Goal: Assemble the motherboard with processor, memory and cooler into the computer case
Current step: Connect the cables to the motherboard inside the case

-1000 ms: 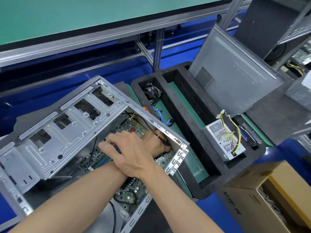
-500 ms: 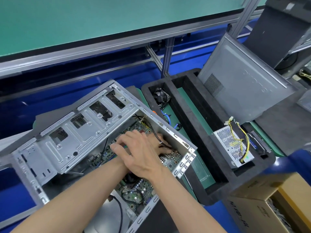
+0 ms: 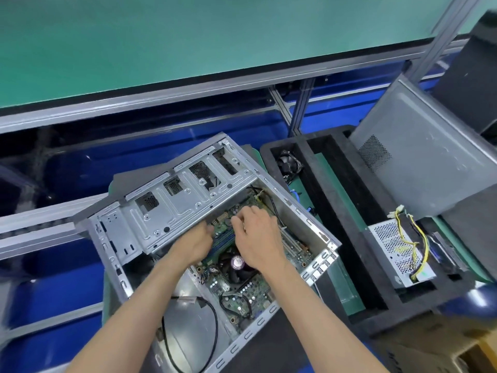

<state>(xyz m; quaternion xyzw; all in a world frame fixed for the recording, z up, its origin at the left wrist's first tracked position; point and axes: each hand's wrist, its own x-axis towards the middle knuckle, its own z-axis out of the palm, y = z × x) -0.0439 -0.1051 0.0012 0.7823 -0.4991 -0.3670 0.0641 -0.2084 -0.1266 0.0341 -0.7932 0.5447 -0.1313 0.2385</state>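
The open grey computer case (image 3: 172, 208) lies tilted in front of me, with the green motherboard (image 3: 242, 294) inside it. A dark cooler (image 3: 231, 267) sits on the board, just below the blue memory slots (image 3: 224, 238). My left hand (image 3: 193, 243) is at the slots' left end under the drive cage edge, fingers curled; what they hold is hidden. My right hand (image 3: 258, 235) hovers over the board beside it, its bent fingertips touching down near the slots.
A black foam tray (image 3: 336, 211) to the right holds a small fan (image 3: 289, 164) and a perforated power supply (image 3: 398, 249) with yellow wires. The grey side panel (image 3: 430, 162) leans behind it. A black cable (image 3: 215, 319) loops in the case's near end. Cardboard box (image 3: 430, 351) at bottom right.
My hands, stacked one over the other a second ago, have come apart and now sit side by side over the memory slots. The view has shifted, so the cooler shows.
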